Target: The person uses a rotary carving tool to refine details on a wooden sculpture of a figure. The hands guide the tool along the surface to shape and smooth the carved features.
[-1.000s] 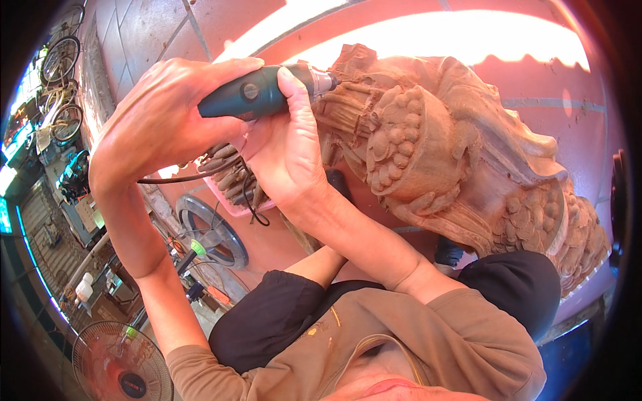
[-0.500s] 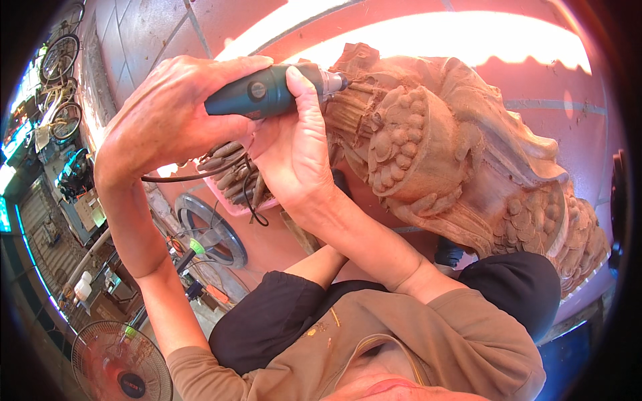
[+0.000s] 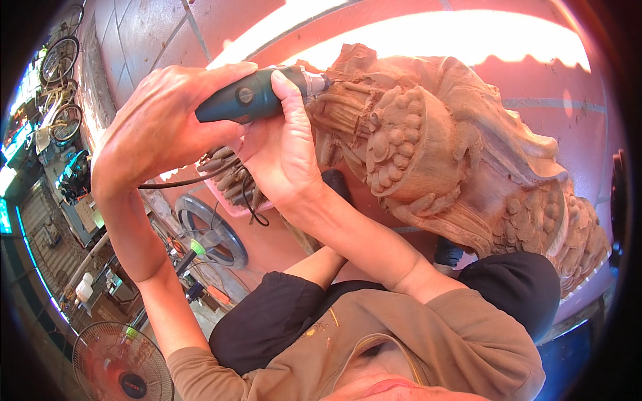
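Observation:
A dark green rotary tool [image 3: 251, 97] with a grey nose lies across both my hands, its tip pointing right. My left hand [image 3: 160, 120] is wrapped round the rear of its body. Closer to the nose, my right hand [image 3: 284, 144] grips it from below, thumb along the top. The tip reaches the ridged, broken-edged end of a large brown wood carving [image 3: 461, 160], by a cluster of carved round fruit. Whether the bit touches the wood is too small to tell. A dark cord [image 3: 174, 182] runs below my wrists.
A pink tray [image 3: 234, 204] of carving tools stands on the red tiled floor below my hands. A grey wheel-like ring [image 3: 212, 230] lies left of it. A fan [image 3: 122, 361] stands lower left, bicycles [image 3: 60, 63] at the far upper left.
Both hands have shifted slightly left with the rotary tool, and its tip has drawn a little left along the carving's end. The tool has rolled a little. The carving stays put.

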A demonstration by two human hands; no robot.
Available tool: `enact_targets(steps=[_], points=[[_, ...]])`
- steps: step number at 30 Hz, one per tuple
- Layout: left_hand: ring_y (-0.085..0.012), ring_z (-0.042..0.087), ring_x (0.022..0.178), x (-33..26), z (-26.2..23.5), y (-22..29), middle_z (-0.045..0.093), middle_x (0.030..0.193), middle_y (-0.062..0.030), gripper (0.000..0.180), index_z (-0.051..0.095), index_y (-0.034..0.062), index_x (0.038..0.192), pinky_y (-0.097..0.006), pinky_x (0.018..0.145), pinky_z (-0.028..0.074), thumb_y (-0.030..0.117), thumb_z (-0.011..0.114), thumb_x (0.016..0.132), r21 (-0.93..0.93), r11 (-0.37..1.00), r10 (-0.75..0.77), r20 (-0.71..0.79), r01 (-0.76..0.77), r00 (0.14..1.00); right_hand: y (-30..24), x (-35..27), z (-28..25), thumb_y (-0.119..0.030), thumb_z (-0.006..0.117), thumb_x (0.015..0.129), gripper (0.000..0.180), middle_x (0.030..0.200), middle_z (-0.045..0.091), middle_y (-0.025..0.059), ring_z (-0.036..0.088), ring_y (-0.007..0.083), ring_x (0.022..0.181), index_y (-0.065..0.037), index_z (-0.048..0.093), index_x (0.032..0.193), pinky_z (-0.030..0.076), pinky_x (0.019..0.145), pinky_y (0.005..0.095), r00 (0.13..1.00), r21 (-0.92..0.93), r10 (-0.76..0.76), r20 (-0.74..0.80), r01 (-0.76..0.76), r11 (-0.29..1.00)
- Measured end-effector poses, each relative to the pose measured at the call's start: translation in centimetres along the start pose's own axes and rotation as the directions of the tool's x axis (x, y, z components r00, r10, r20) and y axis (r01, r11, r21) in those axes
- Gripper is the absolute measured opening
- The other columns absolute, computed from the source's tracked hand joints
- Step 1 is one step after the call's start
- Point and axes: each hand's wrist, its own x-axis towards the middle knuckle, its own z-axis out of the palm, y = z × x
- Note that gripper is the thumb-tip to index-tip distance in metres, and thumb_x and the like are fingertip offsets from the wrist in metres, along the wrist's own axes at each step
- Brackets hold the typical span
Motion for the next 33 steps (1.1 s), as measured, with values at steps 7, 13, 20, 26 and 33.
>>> enact_targets(steps=[7,13,20,26,33], points=[[-0.0438,0.061,0.081,0.2,0.0,0.1,0.063,0.080,-0.0236,0.053,0.065,0.0055,0.118,-0.045,0.075,0.049,0.019,0.068,0.066,-0.053,0.998,0.037,-0.031,-0.039,0.999,-0.6,-0.6,0.5,-0.046,0.056,0.098,0.043,0.108,0.064,0.0040,0.066,0.0209,0.091,-0.010,0.055,0.121,0.059,0.065,0.0423,0.996,-0.023,0.048,0.075,-0.047,0.999],[-0.0440,0.061,0.079,0.7,-0.2,0.3,0.063,0.081,-0.0244,0.053,0.065,0.0050,0.118,-0.045,0.074,0.050,0.018,0.068,0.066,-0.074,0.997,0.014,0.022,-0.012,1.000,-0.6,-0.2,0.4,-0.046,0.054,0.098,0.043,0.113,0.065,0.0043,0.067,0.0216,0.094,-0.010,0.056,0.121,0.059,0.065,0.0437,1.000,0.024,-0.018,-0.011,0.018,1.000],[-0.0426,0.063,0.080,0.0,0.4,-0.5,0.065,0.087,-0.0244,0.057,0.064,0.0045,0.121,-0.043,0.076,0.051,0.016,0.071,0.066,-0.027,0.999,0.037,-0.036,-0.038,0.999,-0.4,-0.3,0.3,-0.046,0.056,0.098,0.041,0.106,0.064,0.0041,0.064,0.0200,0.097,-0.010,0.056,0.118,0.059,0.072,0.0416,0.998,-0.054,0.052,0.046,-0.050,0.997],[-0.0411,0.064,0.081,-0.3,0.3,-0.6,0.067,0.093,-0.0238,0.060,0.063,0.0034,0.123,-0.040,0.077,0.052,0.013,0.072,0.064,-0.057,0.998,0.005,-0.013,-0.006,1.000,-0.2,-0.2,0.4,-0.048,0.057,0.096,0.044,0.105,0.063,0.0047,0.064,0.0205,0.092,-0.010,0.057,0.117,0.059,0.066,0.0409,1.000,-0.062,0.017,0.012,-0.017,0.998],[-0.0438,0.061,0.080,0.5,0.4,-0.3,0.065,0.084,-0.0238,0.052,0.065,0.0041,0.117,-0.044,0.075,0.050,0.017,0.071,0.067,-0.062,0.995,0.067,-0.068,-0.072,0.995,-1.1,-0.6,0.2,-0.036,0.060,0.099,0.025,0.110,0.064,-0.0035,0.062,0.0109,0.101,-0.016,0.057,0.113,0.053,0.082,0.0305,0.988,-0.021,0.027,0.152,-0.024,0.999]])
